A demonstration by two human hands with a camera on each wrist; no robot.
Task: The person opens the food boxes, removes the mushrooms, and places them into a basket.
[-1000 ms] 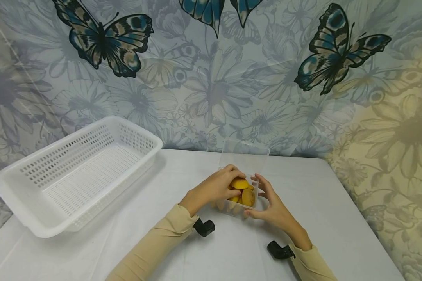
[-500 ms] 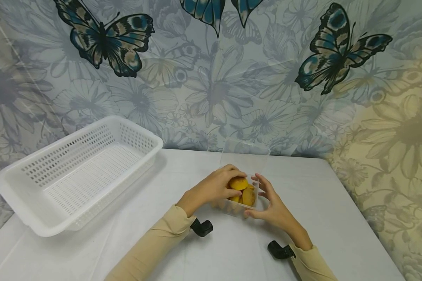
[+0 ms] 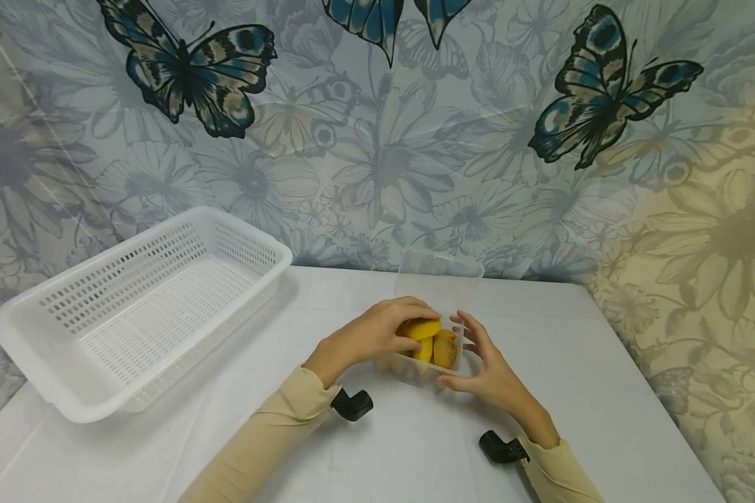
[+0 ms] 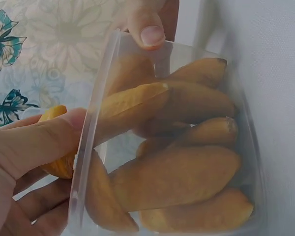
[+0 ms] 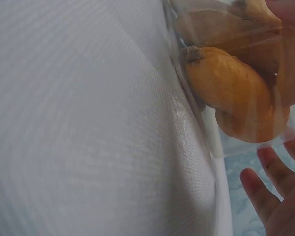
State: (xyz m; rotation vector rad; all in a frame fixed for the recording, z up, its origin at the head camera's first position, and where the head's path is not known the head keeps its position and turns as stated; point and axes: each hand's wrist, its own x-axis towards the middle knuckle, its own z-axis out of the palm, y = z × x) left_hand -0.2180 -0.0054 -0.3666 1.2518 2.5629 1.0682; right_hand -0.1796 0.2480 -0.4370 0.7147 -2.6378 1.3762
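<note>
Just below and right of the head view's centre, the left hand [image 3: 371,334] pinches 1 yellow piece [image 3: 424,328] at the mouth of the clear box [image 3: 415,376]; the right hand [image 3: 487,367] spreads round its right side. Best brace lightly and lift straight, sparing the other pieces [image 3: 444,351] a knock.

The container [image 3: 415,376] stands on the table [image 3: 428,461], with several fruits [image 3: 444,353] inside it. The left hand [image 3: 374,332] is at its left side, one fruit [image 3: 423,329] between thumb and fingers at the container's top. The right hand [image 3: 487,367] is at its right side, thumb at the front. Directly behind the container is a panel [image 3: 439,269]; beyond both hangs the backdrop [image 3: 377,175]. Well to the container's left, on the table, sits the basket [image 3: 170,318]. Before the container are two wrist cameras [image 3: 354,405], one toward each side.
</note>
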